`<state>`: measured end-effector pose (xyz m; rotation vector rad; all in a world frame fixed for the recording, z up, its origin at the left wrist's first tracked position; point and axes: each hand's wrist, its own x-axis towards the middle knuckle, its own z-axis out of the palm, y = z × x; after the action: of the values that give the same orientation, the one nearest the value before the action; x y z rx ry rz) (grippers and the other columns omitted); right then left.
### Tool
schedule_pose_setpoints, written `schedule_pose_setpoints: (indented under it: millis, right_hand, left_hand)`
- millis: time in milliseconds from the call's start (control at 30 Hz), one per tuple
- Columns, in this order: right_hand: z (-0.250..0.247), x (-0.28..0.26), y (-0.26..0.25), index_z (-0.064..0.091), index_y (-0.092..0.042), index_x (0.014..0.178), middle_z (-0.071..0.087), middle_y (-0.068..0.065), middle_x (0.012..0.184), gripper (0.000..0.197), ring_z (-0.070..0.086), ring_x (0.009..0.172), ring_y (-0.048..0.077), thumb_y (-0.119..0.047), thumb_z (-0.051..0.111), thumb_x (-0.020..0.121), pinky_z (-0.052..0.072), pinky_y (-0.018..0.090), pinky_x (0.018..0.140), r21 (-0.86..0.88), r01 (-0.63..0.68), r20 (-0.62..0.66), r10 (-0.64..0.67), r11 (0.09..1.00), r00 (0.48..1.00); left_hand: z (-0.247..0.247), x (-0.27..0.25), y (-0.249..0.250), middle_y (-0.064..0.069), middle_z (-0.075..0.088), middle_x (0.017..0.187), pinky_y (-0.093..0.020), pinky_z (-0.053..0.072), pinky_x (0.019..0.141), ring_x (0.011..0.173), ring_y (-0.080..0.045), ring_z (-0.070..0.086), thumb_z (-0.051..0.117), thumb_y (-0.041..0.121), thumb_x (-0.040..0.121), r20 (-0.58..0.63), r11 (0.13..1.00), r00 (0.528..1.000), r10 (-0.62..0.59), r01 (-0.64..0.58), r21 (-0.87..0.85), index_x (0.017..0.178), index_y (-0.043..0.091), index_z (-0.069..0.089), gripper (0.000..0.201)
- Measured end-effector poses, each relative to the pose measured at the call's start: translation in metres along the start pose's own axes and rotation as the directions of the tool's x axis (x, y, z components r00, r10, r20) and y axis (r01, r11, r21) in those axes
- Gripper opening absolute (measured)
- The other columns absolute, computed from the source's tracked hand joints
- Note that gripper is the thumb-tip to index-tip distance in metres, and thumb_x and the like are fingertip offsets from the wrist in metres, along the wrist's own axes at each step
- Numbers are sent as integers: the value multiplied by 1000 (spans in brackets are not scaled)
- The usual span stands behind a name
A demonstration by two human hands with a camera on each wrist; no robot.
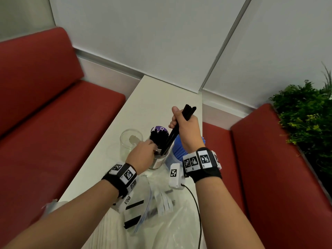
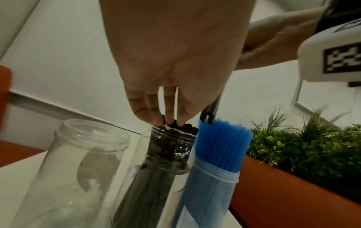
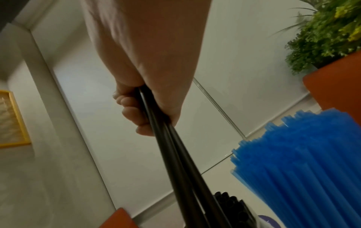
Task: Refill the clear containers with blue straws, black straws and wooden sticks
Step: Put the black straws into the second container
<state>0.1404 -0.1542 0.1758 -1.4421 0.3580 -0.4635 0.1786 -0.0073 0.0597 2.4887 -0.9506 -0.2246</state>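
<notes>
Three clear containers stand in a row on the white table point(image 1: 154, 97). The left one point(image 1: 130, 141) point(image 2: 86, 155) is empty. The middle one point(image 2: 166, 155) is packed with black straws point(image 1: 159, 137), and my left hand point(image 1: 150, 147) point(image 2: 166, 118) touches their tops with straight fingertips. The right one point(image 2: 210, 192) is full of blue straws point(image 1: 177, 150) point(image 3: 304, 162). My right hand point(image 1: 179, 121) point(image 3: 140, 111) grips a small bundle of black straws point(image 1: 172, 135) point(image 3: 175, 162), slanted, lower ends at the middle container's mouth.
Clear zip bags point(image 1: 161, 218) lie on the near end of the table, with loose black straws point(image 1: 133, 205) and white wrapped pieces point(image 1: 165, 202) inside. Red benches point(image 1: 53, 123) point(image 1: 280, 168) flank the table. A green plant point(image 1: 309, 119) stands at the right.
</notes>
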Motion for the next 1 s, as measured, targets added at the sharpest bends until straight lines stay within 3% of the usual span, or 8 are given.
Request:
schedule_pose_setpoints:
  millis: [100,267,467,567,700,833,1000]
  right_hand:
    - [0,21,7,57,-16,76,55,-7,61,26,50,55,11,-27,70,96,48,29,61,-48,-24,-12,23,999,1000]
    - [4,49,13,56,-17,75,53,-9,60,28,48,54,10,-28,69,97,47,31,61,-66,-33,-76,28,997,997]
    - [9,59,16,58,-15,77,55,-11,56,29,51,52,10,-33,69,96,47,34,67,-77,-14,-156,2,997,988]
    - [12,53,19,58,-15,78,55,-12,58,29,52,53,10,-34,69,96,49,34,66,-91,13,-162,-28,996,986]
    - [12,33,26,55,-16,78,53,-10,58,28,49,53,12,-31,69,97,50,30,63,-50,43,-156,-50,998,986]
    - [1,22,26,55,-18,76,50,-8,59,29,48,53,11,-32,68,97,49,26,58,28,109,-227,-100,994,969]
    - [1,18,35,54,-17,80,53,-11,59,27,48,53,10,-32,67,98,49,32,62,43,82,-312,-64,996,948]
  left_hand:
    - [14,7,0,-1,50,128,-34,44,90,104,-26,49,46,6,91,27,987,993,119,-121,106,129,16,53,40]
    - [26,11,-5,-2,54,125,-33,43,91,104,-25,51,45,5,90,33,992,995,99,-101,75,125,16,55,38]
    - [26,14,-6,1,53,128,-33,44,94,106,-24,51,44,7,93,41,999,998,44,-44,14,131,18,55,41]
    - [26,13,-4,1,56,122,-35,45,90,102,-26,53,43,9,96,1,999,999,51,-51,-7,126,17,60,35]
    - [24,19,-4,-3,60,104,-32,43,85,93,-26,58,42,27,102,-79,999,996,36,-38,-24,103,13,68,30]
    - [26,25,-6,-2,57,104,-37,49,84,96,-24,55,43,41,101,-21,999,999,-29,29,-13,103,21,72,35]
    - [30,29,-4,-3,60,108,-34,44,88,97,-26,56,45,32,101,2,1000,1000,15,-15,-24,108,17,73,32]
